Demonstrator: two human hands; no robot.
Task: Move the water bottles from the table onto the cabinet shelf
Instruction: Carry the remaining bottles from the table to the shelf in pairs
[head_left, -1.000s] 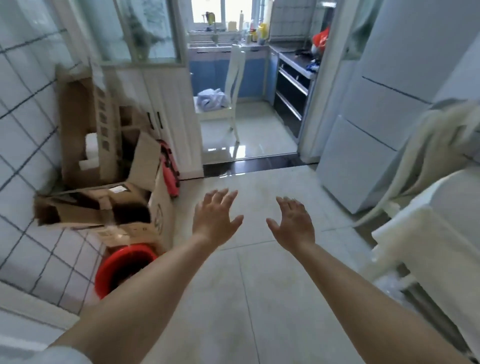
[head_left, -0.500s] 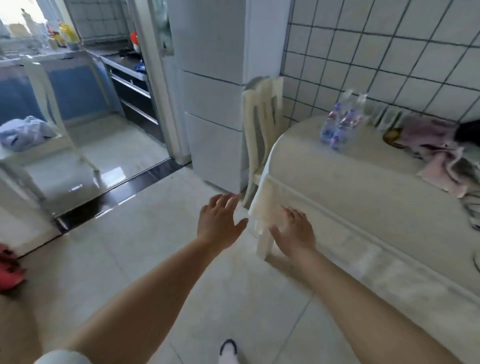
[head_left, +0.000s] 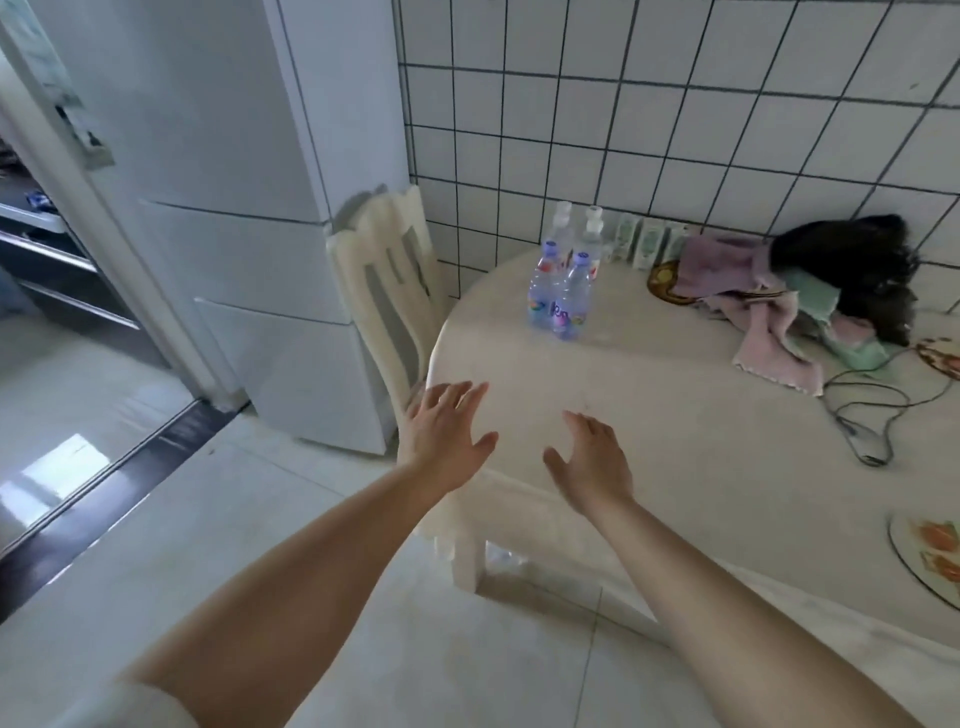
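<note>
Several clear water bottles (head_left: 563, 291) with purple and white caps stand upright in a tight cluster on the round cream table (head_left: 649, 426), near the tiled wall. My left hand (head_left: 444, 434) hovers with fingers spread over the table's near left edge. My right hand (head_left: 589, 460) is held out beside it, fingers relaxed, above the tabletop. Both hands hold nothing and are well short of the bottles. No cabinet shelf is in view.
A cream chair (head_left: 387, 291) stands between the table and a tall white fridge (head_left: 249, 208). Pink and green cloths (head_left: 769, 312), a dark bundle (head_left: 862, 270), small cartons (head_left: 649, 241), a cable (head_left: 872, 415) and a patterned plate (head_left: 930, 551) lie on the table's right side.
The view has swung right from the doorway and cardboard boxes to the table. Both empty hands now hang over the table's near edge, closer to the bottles.
</note>
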